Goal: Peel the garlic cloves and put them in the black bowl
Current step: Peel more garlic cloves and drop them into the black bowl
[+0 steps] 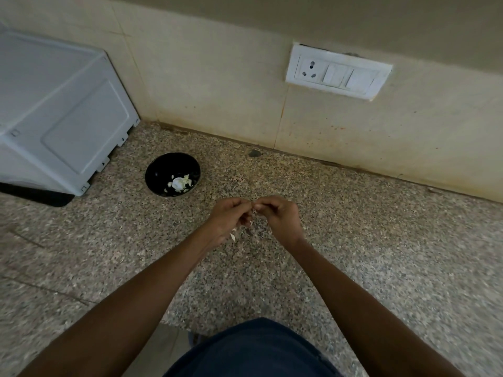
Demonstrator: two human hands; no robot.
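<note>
My left hand (230, 216) and my right hand (280, 217) meet over the speckled granite counter (381, 240), fingers curled and fingertips pinched together on a small garlic clove (253, 209) that is almost wholly hidden between them. Thin pale bits of garlic skin (233, 236) show just below my left hand. The black bowl (155, 172) stands on the counter to the upper left of my hands, apart from them. Inside it lie a white garlic piece (178, 183) and several pale scraps.
A white appliance (60, 112) fills the left side, close to the bowl. The tiled wall (217, 85) behind the counter carries a white socket and switch plate (337, 73). The counter's front edge runs near my body at the bottom.
</note>
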